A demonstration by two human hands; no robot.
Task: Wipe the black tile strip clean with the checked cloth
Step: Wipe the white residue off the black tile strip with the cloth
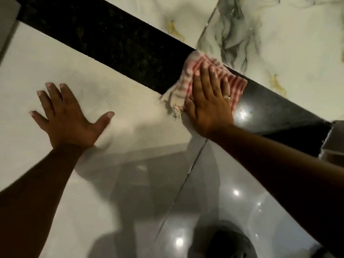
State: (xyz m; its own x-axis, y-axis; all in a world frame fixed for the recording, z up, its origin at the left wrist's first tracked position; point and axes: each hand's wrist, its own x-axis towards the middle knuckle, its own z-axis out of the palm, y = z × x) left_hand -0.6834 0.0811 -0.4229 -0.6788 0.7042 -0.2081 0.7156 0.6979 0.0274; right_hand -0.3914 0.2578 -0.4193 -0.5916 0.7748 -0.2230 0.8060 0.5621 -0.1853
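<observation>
The right hand (209,101) lies flat, fingers together, pressing the red-and-white checked cloth (188,81) against the black tile strip (111,41). It grips nothing; the palm simply pins the cloth down. The cloth spans the strip from its upper edge, where it meets the veined marble tile (279,43), down to its lower edge, and a frayed corner spills onto the pale glossy tile (55,58) below. The heel of the hand sits on that pale tile, off the strip. The left hand (68,116) is spread open, fingers splayed, resting flat on the pale tile well apart from the cloth. To the upper left of the cloth the strip runs long and bare; to the lower right a shorter shiny stretch runs on to a grey fixture (333,140) at the frame edge.
</observation>
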